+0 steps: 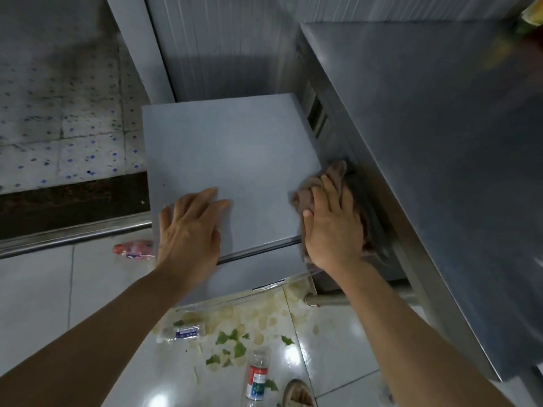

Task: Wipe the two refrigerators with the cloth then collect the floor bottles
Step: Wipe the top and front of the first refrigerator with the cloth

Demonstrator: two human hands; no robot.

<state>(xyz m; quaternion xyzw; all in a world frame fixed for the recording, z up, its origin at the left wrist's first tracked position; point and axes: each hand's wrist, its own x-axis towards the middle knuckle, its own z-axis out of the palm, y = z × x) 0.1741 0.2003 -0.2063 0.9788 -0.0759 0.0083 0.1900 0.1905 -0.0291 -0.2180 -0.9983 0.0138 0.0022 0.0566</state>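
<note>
Now the right hand (333, 227) is pressing flat on the cloth (329, 179), which is lying under its fingers at the fridge (229, 154) top's right edge. The left hand (191, 227) is resting open on the fridge top. Three bottles (257, 374) are lying on the floor below the fridge.

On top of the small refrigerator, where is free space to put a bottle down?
The refrigerator top is bare from the back wall down to the left hand, and between both hands. The right front corner is taken: the right hand presses the cloth there, against the steel counter.
</note>
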